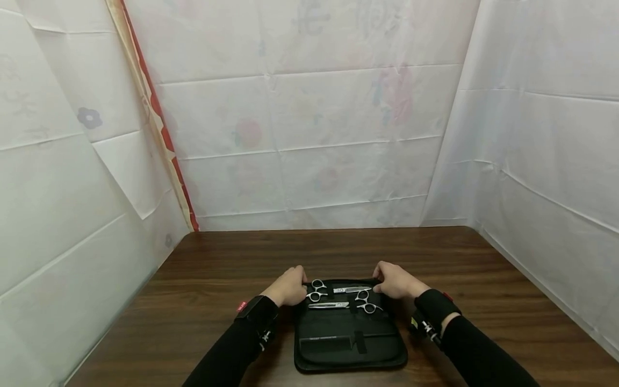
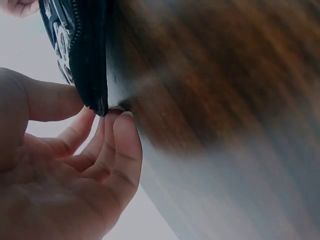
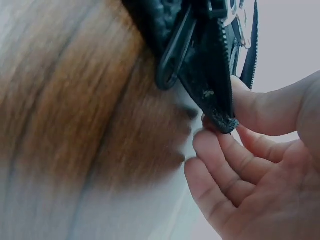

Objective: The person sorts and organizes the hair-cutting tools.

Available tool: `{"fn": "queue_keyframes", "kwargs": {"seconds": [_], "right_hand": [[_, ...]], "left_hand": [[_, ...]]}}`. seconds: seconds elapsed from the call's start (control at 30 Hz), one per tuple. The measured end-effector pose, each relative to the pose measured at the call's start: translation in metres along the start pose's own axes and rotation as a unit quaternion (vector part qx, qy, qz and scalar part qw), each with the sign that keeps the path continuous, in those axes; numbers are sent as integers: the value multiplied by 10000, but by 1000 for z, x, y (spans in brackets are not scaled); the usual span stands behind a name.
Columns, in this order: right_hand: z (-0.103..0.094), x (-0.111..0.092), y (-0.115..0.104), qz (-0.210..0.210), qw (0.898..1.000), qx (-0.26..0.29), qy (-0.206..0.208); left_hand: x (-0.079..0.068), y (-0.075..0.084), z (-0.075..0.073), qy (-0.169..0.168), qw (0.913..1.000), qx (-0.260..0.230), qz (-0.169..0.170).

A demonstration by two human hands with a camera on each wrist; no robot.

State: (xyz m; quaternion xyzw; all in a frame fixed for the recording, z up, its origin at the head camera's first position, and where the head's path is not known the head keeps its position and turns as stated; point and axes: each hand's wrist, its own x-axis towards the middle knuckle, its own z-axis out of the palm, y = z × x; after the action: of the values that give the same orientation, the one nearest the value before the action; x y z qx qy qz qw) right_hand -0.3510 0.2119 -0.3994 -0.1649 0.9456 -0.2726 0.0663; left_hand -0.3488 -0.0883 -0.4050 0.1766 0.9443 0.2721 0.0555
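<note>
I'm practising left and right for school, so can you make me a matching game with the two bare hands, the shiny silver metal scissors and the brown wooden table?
Things:
1. Shiny silver metal scissors
2. Bare left hand
3. Brown wooden table
4. Bare right hand

Places:
A. Gripping the far right corner of the open, black, zip-up case
B. In the case's far half
C. Beneath the case
D. Gripping the case's far left corner

Right pairs: 1-B, 2-D, 3-C, 4-A
</note>
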Motion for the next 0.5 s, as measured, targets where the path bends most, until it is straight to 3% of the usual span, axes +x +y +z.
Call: {"fn": "queue_keyframes", "kwargs": {"seconds": [0.5], "right_hand": [[0, -4, 1, -273, 9988, 388, 99]], "left_hand": [[-2, 0, -4, 276, 9988, 77, 402]]}}
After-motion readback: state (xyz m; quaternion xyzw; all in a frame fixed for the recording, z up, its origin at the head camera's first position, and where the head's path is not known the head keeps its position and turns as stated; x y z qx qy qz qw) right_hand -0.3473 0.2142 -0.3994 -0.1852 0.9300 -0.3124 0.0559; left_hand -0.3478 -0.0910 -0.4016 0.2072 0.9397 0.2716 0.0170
